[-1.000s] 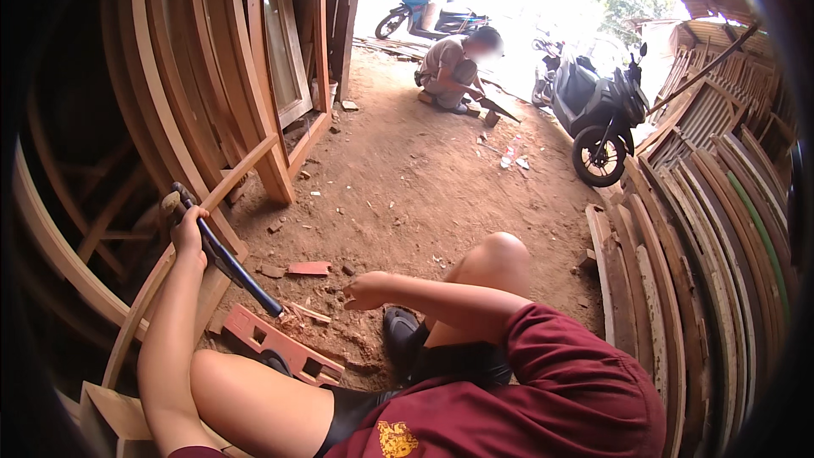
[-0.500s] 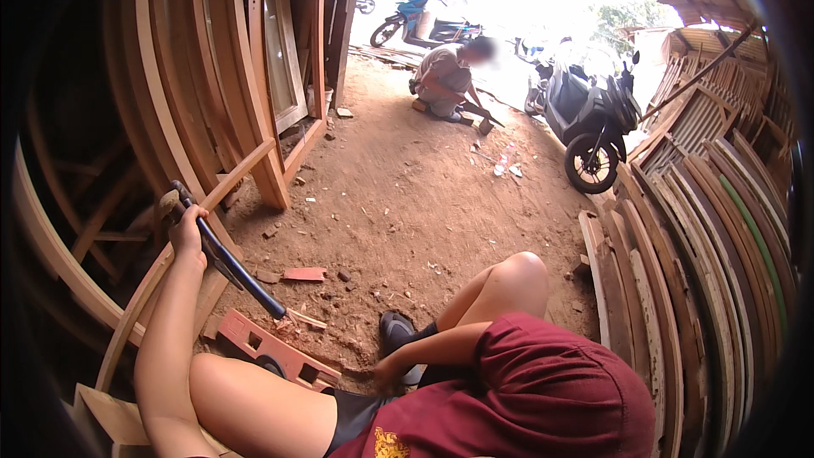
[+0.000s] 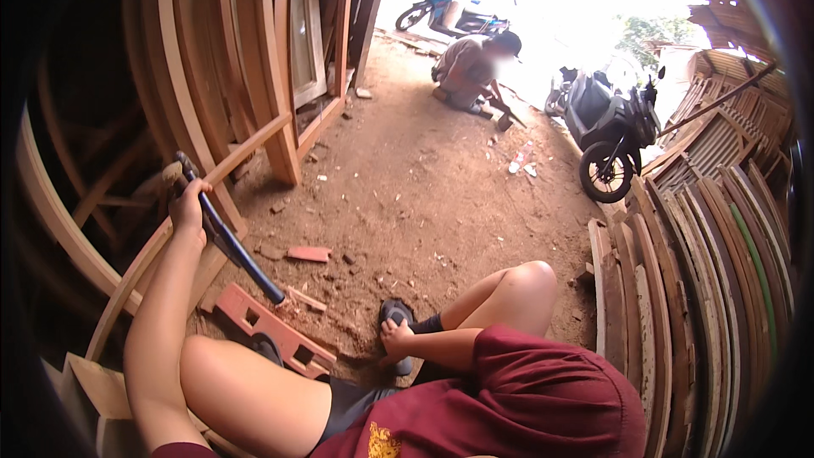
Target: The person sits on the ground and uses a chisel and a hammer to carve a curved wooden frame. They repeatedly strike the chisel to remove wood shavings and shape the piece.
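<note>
Blue-shafted tool [image 3: 240,256]: one; we held it aslant at our left, its lower end beside the red plank [image 3: 277,337].
Left hand [image 3: 188,210]: gripped the tool near its upper end.
Right hand [image 3: 394,339]: touched the dark shoe [image 3: 395,311]; we could not tell its finger closure.
Handling: we judged the tool stiff, fairly heavy — best held mid-length.
Plank count: one — we counted two rectangular openings [image 3: 252,317].
Red offcut [image 3: 309,254]: one, lying beyond the plank.

The camera sits on the person's head and looks down at the left hand [image 3: 188,210] and right hand [image 3: 395,337], then out ahead. The dark red shirt [image 3: 543,390] is very near, the blue motorbike [image 3: 443,2] far off (straight boards [image 3: 678,280] look bent).
</note>
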`<control>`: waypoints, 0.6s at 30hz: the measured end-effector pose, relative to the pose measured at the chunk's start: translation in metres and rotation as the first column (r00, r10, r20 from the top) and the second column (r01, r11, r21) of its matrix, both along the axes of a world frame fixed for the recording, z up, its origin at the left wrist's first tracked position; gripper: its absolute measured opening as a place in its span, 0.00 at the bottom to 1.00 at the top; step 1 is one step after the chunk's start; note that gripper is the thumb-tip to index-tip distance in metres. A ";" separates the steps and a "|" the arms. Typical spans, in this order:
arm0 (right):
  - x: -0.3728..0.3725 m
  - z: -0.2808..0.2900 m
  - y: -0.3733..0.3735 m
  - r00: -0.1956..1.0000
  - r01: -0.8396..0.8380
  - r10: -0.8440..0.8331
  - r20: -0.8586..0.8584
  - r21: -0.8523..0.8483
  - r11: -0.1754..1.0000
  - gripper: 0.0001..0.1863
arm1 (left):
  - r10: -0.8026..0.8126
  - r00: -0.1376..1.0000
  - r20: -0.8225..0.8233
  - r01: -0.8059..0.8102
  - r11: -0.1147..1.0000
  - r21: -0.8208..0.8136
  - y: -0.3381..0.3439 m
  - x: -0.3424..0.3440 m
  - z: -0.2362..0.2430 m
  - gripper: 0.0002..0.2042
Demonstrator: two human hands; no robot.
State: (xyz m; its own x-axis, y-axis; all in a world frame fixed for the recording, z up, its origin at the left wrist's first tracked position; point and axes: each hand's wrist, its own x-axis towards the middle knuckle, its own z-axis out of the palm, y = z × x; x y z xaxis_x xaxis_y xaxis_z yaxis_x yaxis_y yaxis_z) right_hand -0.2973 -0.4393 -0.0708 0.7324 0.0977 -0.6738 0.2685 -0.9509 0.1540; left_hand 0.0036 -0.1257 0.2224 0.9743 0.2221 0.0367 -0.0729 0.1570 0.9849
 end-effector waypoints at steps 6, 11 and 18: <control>0.030 0.044 -0.029 0.841 0.499 -0.477 -0.255 0.028 0.866 0.54 | 0.052 0.998 0.019 -0.052 0.999 -0.018 0.016 0.008 -0.011 0.08; 0.053 0.028 -0.067 0.668 0.708 -0.629 -0.397 0.082 0.701 0.52 | -0.032 0.999 -0.026 0.029 0.994 -0.102 0.013 0.002 -0.008 0.08; 0.060 0.007 -0.039 0.777 0.615 -0.572 -0.264 0.129 0.778 0.50 | -0.025 0.999 0.033 0.026 0.999 -0.046 0.010 0.006 -0.002 0.06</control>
State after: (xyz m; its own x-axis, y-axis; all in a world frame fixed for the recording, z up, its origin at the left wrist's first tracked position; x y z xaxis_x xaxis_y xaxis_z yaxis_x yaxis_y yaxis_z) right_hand -0.2375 -0.4786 -0.0639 0.5408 -0.1660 -0.8246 -0.3564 -0.9332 -0.0459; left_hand 0.0096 -0.1159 0.2208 0.9781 0.1995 0.0587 -0.1003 0.2052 0.9736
